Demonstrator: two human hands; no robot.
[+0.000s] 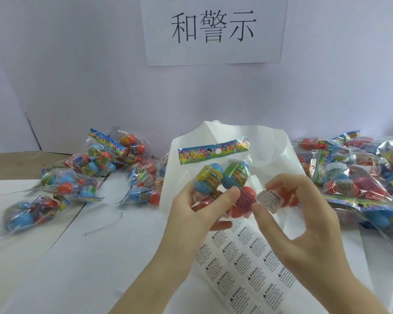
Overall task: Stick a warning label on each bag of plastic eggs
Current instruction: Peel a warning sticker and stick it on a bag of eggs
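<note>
My left hand grips a clear bag of plastic eggs upright above the table, its colourful header card on top. Blue, green and red eggs show through the film. My right hand pinches a small white warning label between thumb and forefinger, right beside the lower right of the bag. Under both hands lies a sheet of warning labels in rows.
A loose pile of egg bags lies at the left, a larger heap of egg bags at the right. White paper sheets stand behind the held bag. A paper sign hangs on the back wall.
</note>
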